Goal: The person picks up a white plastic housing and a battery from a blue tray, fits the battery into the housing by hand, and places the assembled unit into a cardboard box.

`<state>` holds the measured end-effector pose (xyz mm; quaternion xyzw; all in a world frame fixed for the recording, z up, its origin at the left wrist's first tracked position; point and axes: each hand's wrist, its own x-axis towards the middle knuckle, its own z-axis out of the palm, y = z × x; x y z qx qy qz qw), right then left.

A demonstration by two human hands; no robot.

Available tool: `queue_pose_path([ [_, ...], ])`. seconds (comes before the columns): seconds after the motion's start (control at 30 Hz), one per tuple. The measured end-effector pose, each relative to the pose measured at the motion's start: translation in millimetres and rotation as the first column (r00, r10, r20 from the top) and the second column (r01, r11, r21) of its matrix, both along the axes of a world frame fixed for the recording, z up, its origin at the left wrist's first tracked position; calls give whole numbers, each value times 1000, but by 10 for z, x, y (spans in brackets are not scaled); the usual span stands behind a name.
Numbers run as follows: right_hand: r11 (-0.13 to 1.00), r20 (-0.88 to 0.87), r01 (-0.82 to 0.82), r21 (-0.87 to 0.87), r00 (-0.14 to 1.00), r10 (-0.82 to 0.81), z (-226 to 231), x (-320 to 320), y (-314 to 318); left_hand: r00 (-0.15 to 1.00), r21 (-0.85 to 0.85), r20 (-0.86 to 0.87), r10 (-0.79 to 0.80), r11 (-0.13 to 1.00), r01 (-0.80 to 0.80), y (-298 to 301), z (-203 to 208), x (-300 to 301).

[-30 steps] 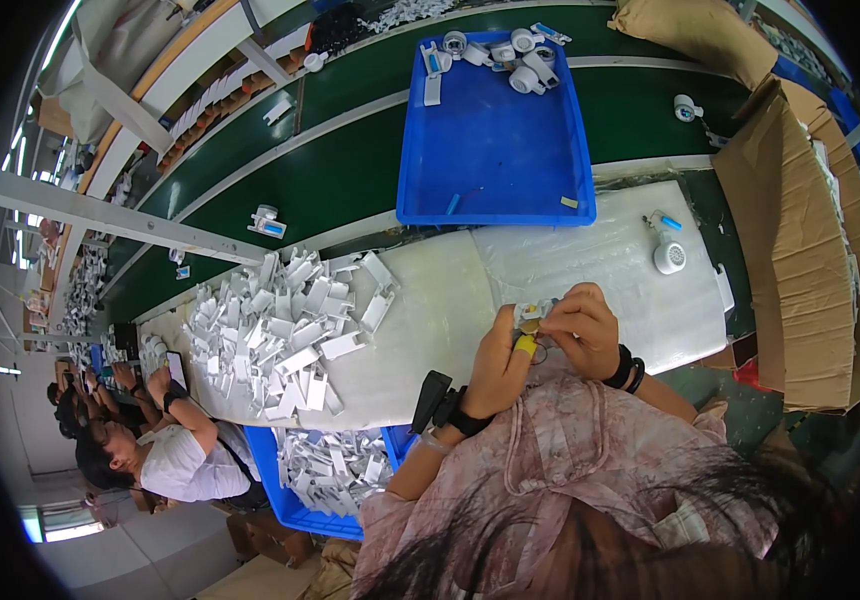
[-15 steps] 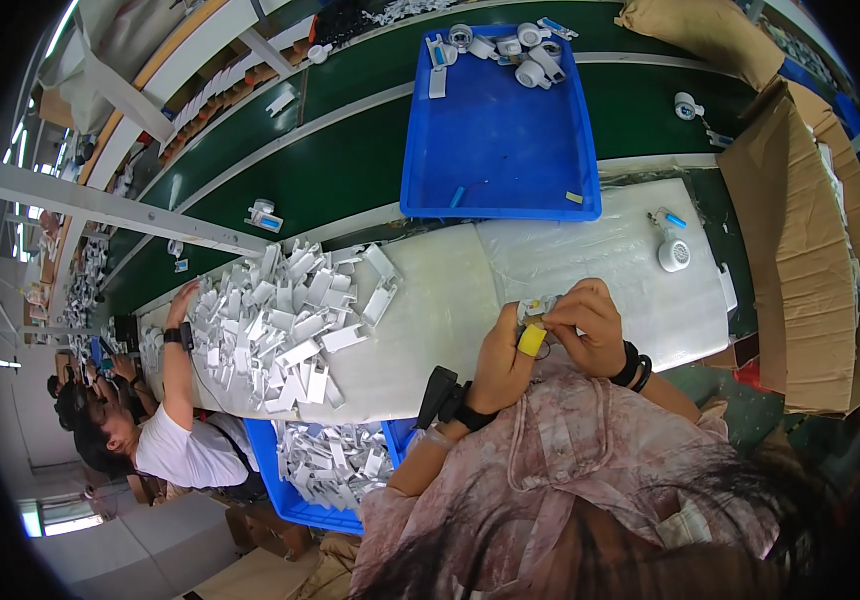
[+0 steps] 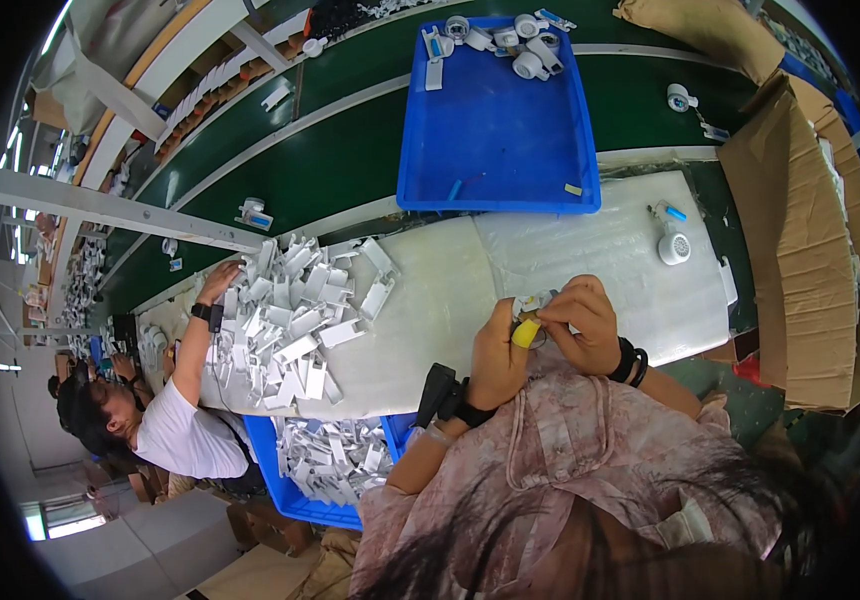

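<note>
- Two-handed: grips small white part (image 3: 528, 303) in left hand (image 3: 497, 362), by surface (image 3: 430, 300).
- Touches with right hand (image 3: 587, 328); cannot tell if pinching.
- Sits between hands, beyond yellow piece (image 3: 525, 333); cannot tell long axis.

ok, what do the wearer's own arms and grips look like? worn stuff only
Left grip and right grip ungloved; forearms bare where visible. Left wrist: black band plus boxy black unit. Right wrist: two black bands. Mottled pink top; sleeve edges hard to make out.
</note>
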<state>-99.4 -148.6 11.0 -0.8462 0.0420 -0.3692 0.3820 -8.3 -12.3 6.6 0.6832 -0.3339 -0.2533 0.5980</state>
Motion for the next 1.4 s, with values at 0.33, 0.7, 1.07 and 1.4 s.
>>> queue_pose_path([
  [0.33,997,2,-24,-76,1000,25,57,-9,-36,997,41,-7,-71,997,72,0,14,40],
  [0.7,982,44,-82,-169,995,91,30,-2,-123,988,121,72,-140,984,131,13,-25,66],
  [1.07,988,43,-84,-131,995,90,53,1,-86,982,160,134,-130,981,108,25,40,87],
  [1.4,981,34,-119,-153,991,126,49,-33,-118,983,217,25,-182,961,172,41,61,84],
])
